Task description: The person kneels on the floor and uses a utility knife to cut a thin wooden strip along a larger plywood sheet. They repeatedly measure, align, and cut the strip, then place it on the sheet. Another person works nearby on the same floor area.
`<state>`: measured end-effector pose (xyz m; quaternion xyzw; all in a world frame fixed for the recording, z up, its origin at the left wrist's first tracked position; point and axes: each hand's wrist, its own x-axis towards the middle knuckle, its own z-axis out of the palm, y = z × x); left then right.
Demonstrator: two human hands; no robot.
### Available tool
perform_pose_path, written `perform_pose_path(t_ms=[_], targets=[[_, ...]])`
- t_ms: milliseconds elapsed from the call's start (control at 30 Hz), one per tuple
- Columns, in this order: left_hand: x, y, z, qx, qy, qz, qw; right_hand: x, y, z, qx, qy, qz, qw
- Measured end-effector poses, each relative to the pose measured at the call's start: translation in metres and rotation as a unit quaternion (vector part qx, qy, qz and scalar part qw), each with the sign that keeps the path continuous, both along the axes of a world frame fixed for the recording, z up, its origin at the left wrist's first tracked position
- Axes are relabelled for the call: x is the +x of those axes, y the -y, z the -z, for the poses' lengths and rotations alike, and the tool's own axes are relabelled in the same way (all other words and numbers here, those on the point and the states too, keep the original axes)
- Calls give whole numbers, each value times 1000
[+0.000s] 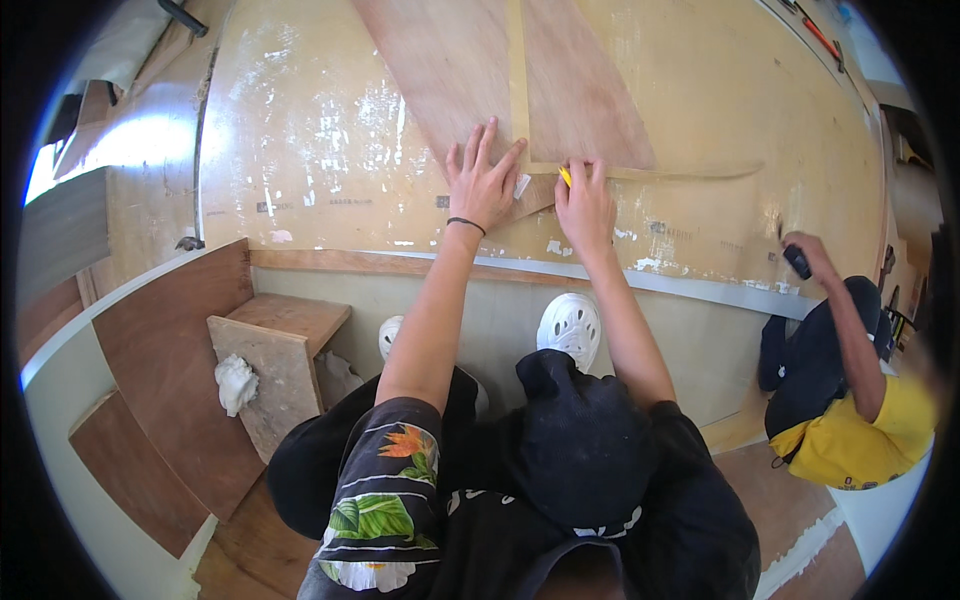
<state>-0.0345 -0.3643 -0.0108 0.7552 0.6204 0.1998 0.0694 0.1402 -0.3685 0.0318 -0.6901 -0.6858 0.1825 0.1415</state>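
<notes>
My left hand (482, 178) lies flat with fingers spread on a reddish-brown thin plywood piece (450, 70), beside a narrow pale wooden strip (518, 80) running away from me. My right hand (585, 205) is closed around a small yellow tool (565, 176); only its end shows, so its exact kind is hidden. Both hands are close to where that strip meets a crosswise wooden strip (690, 172), which reaches to the right. Under them, the plywood's near corner (533, 200) points toward me. A white scrap (522, 185) lies between the hands.
The large yellowish board (300, 130) is flecked with white paint. At right, a co-worker in a yellow shirt (870, 430) holds a dark tool (797, 262) over the board. A wooden step (265, 370) with a white rag (236, 384) stands at left. A red-handled tool (822, 40) lies far right.
</notes>
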Motion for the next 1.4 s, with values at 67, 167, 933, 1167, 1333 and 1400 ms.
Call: perform_pose_path(t_ms=[67,167,933,1167,1333,1400], targets=[[-1,1,-1,-2,9,14,1000,3,-5,8,47,0,-35,998],[-4,7,-1,-1,18,14,1000,5,-17,20,86,-3,-86,993],[11,2,12,-19,24,-66,997,-28,7,-10,-133,-26,-79,988],[11,3,10,-28,22,-69,997,-35,8,-12,-177,-12,-78,981],[22,-27,7,-59,63,-144,986,-43,1,-16,-216,13,-79,973],[23,-49,10,-14,73,-170,983,-43,-1,-17,-239,35,-89,966]])
